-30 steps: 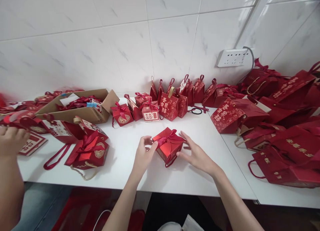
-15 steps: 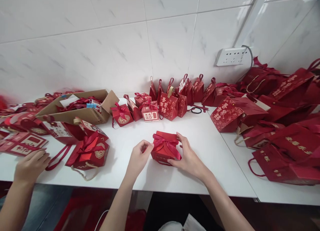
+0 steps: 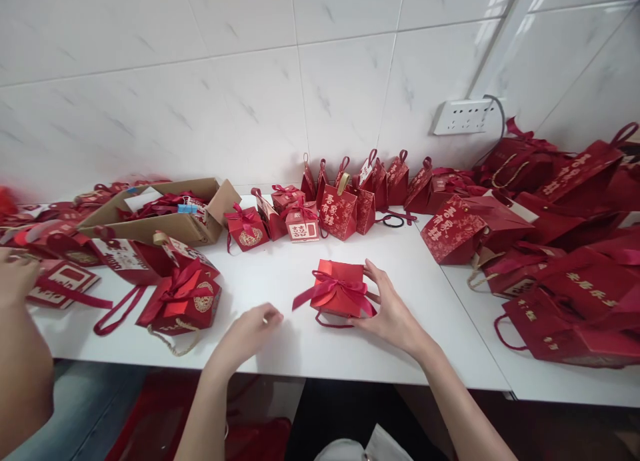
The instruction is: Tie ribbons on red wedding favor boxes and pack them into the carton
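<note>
Likely light, soft-creasing card, the red box (image 3: 341, 304) sits on the counter (image 3: 273, 268), best held by its sides; right hand's (image 3: 393, 318) fingers clasp one, left hand's (image 3: 249, 334) curl apart, pinch unclear.

The left hand (image 3: 253, 333), at the box's (image 3: 341, 306) bow (image 3: 334, 285) half a second ago, is now off it, well to the left above the table. The bow's left tail (image 3: 306, 297) now sticks out freely past the box. The box faces the person more squarely than a second ago. The co-worker's hand (image 3: 17, 278) is back at the left edge, leaving a ribbon (image 3: 83, 296) trailing to the right across the flat box (image 3: 64, 279).
</note>
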`<action>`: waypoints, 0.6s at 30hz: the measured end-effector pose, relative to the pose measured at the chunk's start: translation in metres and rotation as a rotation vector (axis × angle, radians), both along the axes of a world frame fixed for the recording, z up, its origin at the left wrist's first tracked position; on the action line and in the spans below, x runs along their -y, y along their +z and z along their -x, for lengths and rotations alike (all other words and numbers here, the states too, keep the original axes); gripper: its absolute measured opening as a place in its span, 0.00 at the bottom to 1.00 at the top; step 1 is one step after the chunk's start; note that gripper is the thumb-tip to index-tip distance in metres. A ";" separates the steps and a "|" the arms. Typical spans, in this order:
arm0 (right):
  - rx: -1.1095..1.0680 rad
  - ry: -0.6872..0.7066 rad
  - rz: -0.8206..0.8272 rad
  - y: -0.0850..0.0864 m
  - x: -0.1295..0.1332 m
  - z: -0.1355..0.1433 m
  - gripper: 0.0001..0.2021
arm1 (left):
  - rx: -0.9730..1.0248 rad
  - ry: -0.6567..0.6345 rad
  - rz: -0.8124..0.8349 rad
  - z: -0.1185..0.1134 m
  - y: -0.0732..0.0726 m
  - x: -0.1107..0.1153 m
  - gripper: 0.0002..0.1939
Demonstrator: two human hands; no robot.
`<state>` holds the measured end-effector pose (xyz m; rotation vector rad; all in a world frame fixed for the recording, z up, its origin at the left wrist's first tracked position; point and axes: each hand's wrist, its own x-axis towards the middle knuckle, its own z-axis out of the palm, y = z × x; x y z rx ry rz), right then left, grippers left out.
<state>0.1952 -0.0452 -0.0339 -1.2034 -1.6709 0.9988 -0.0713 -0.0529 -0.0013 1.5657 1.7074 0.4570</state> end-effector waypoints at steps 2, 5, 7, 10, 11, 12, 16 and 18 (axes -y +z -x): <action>0.008 0.008 -0.048 0.003 0.004 -0.007 0.47 | 0.019 0.058 -0.141 -0.004 0.011 -0.008 0.14; 0.036 0.008 -0.118 0.010 0.012 -0.017 0.47 | 0.210 0.020 -0.325 -0.029 0.024 -0.020 0.17; 0.065 -0.007 -0.148 0.015 0.018 -0.022 0.46 | 0.326 -0.071 -0.364 -0.051 0.029 -0.023 0.17; 0.101 -0.062 -0.203 0.023 0.027 -0.030 0.45 | 0.400 -0.160 -0.326 -0.077 0.032 -0.022 0.15; 0.110 -0.089 -0.226 0.024 0.030 -0.033 0.45 | 0.423 -0.169 -0.309 -0.083 0.032 -0.020 0.14; 0.117 -0.114 -0.249 0.026 0.033 -0.037 0.45 | 0.449 -0.173 -0.298 -0.087 0.032 -0.018 0.13; 0.135 -0.195 -0.325 0.029 0.045 -0.048 0.45 | 0.531 -0.191 -0.272 -0.099 0.033 -0.011 0.10; 0.136 -0.221 -0.334 0.029 0.049 -0.052 0.45 | 0.548 -0.222 -0.238 -0.103 0.034 -0.009 0.11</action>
